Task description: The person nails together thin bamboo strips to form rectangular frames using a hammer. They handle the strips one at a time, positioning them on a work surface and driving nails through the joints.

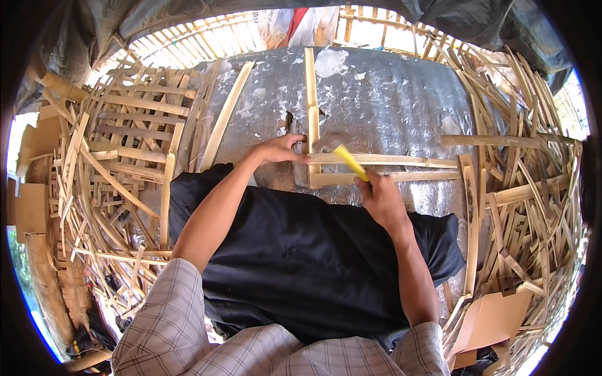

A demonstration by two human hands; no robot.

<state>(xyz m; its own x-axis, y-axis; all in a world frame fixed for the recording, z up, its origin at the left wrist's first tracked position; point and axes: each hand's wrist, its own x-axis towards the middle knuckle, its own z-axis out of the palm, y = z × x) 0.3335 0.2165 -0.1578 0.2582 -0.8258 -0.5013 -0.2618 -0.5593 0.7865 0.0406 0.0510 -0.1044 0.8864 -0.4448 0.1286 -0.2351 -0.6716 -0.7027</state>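
Observation:
In my right hand (384,199) is a hammer (352,164) with a yellow handle. Its head, blurred by motion, is above the spot where two bamboo strips meet. My left hand (279,150) is at that joint, thumb on the end of a crosswise bamboo strip (389,160) and fingers curled beside a lengthwise bamboo strip (311,113). Whether a nail is between the fingers I cannot make out. A second crosswise strip (385,178) lies parallel, closer to me, meeting the lengthwise strip's near end. These pieces rest on a worn silvery sheet (401,94).
A black cloth (307,257) covers my lap. Left of the sheet lies a bamboo lattice (144,119); a loose strip (229,113) slants nearby. Heaps of split bamboo (527,219) flank both sides. A cardboard piece (492,319) is at lower right; dark plastic sheeting (182,22) hangs above.

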